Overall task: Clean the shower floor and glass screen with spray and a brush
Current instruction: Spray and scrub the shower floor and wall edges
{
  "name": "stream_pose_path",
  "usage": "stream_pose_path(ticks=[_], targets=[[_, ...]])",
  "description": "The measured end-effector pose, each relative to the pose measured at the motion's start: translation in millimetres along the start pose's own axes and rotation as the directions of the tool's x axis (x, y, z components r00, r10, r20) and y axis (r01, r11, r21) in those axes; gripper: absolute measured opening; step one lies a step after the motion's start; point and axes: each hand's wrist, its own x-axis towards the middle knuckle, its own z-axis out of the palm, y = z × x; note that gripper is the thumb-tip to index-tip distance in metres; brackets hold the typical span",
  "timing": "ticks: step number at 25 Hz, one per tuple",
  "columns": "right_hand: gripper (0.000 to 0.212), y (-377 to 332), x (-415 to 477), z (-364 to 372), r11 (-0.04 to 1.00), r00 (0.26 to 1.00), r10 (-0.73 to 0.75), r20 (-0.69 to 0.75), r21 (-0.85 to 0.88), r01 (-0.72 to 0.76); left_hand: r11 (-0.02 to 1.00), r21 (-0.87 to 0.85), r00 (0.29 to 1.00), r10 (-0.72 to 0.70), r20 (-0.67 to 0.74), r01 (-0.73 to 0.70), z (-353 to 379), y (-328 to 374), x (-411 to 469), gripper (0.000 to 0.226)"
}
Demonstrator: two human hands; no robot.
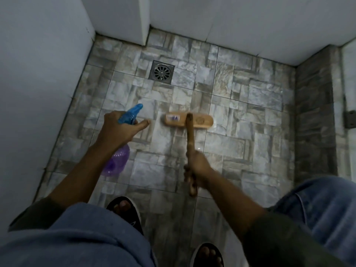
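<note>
The left hand [117,130] is wrapped around the neck of a spray bottle [123,141], with the forefinger stretched out forward beside the blue trigger head; the purple body of the bottle hangs below the wrist, above the floor. The right hand [196,168] is pressed closed around the wooden handle of a scrubbing brush [189,121], and the wooden head of this brush is laid flat on the shower floor [250,112], in the middle of it, a little nearer than the drain [162,72]. The step in hand is judged to be the scrubbing of the floor. For good work, the head should be kept flat so that all bristles are pressed down, short strokes should be made along the grout lines, and spray should be given just ahead of the brush, with the dirty water pushed toward the drain. The tiles are of a grey stone pattern and shine wet around the brush, so a slip of the sandalled feet [125,211] is possible. The floor is closed by white walls [38,74] at the left and the far side. The glass screen cannot be made out with certainty.
</note>
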Motion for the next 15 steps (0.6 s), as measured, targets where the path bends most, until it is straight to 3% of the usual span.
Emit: stream_pose_path(ticks=[4, 8, 10, 15], targets=[[0.044, -98, 58, -12, 1.000, 0.996, -0.029, -0.088, -0.014, 0.028, 1.000, 0.002, 1.000, 0.008, 0.006, -0.008, 5, 6, 18, 0.048], [0.045, -42, 20, -4, 0.994, 0.998, -0.016, -0.055, -0.110, 0.010, 0.999, 0.024, 0.998, -0.042, -0.039, 0.043, 12, 8, 34, 0.055], [0.046, -21, 10, -1, 0.998, 1.000, -0.001, -0.015, -0.069, 0.000, 0.995, 0.085, 0.998, -0.043, -0.053, 0.047, 13, 7, 41, 0.058], [0.044, -86, 54, 6, 0.997, 0.999, -0.034, -0.041, -0.065, 0.032, 0.994, 0.108, 1.000, -0.007, 0.006, 0.006, 11, 16, 46, 0.046]])
